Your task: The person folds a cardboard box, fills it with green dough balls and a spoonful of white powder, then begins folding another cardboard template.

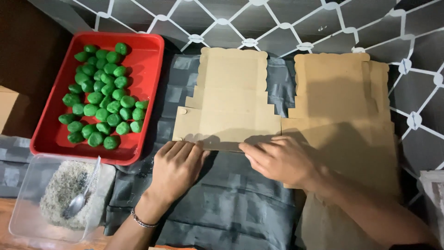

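**A:** Near the front middle of the surface (pixel 231 208), we've got both hands down on the flat cardboard box blank (pixel 229 109). Our left hand (pixel 178 166) lies with fingers together, pressing its near edge; nothing pinched in that grip.

**B:** And our right hand (pixel 282 159) is flat too, fingers together, pressing the same low flap where it meets the second cardboard blank (pixel 342 115). By our reading we're early on: both blanks lie unfolded, no walls up, no box formed.

**A:** Agreed, the creasing looks barely begun. Over at the left edge, the red tray (pixel 143 92) of green balls (pixel 99 95) sits untouched, and the clear tub (pixel 27 194) of pale crumbs with its spoon (pixel 83 196) waits at the front left corner.

**B:** Room-wise, the tray rim is near the blank's left side, so we'd fold with care there. The dark cloth in front of us looks open; the right edge is crowded by cardboard.
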